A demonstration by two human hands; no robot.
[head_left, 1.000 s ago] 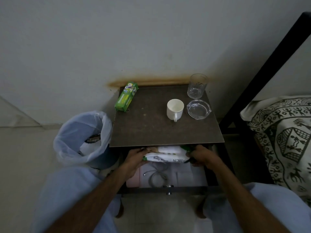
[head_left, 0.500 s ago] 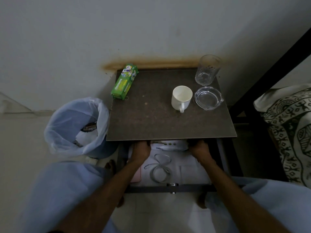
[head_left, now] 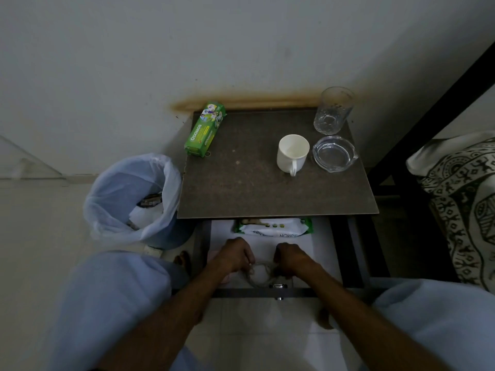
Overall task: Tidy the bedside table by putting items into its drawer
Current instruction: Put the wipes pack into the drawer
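The dark bedside table top (head_left: 241,188) carries a green Odomos box (head_left: 205,129), a white mug (head_left: 292,153), a glass ashtray (head_left: 334,153) and a clear tumbler (head_left: 333,111). Below it the drawer (head_left: 321,253) stands pulled out. A baby wipes pack (head_left: 273,227) lies at the drawer's back, half under the table top. My left hand (head_left: 233,254) and my right hand (head_left: 290,259) are both inside the drawer near its front, fingers closed on a coiled pale cable (head_left: 258,274) between them. Something pink (head_left: 214,254) shows beside my left hand.
A bin lined with a pale plastic bag (head_left: 134,199) stands left of the table, with rubbish inside. A black bed frame (head_left: 417,124) and a patterned pillow (head_left: 466,199) are on the right. The wall is right behind the table. My knees flank the drawer.
The wipes pack went from my hands to the back of the drawer. Both hands then drew back to the front and closed on the coiled cable.
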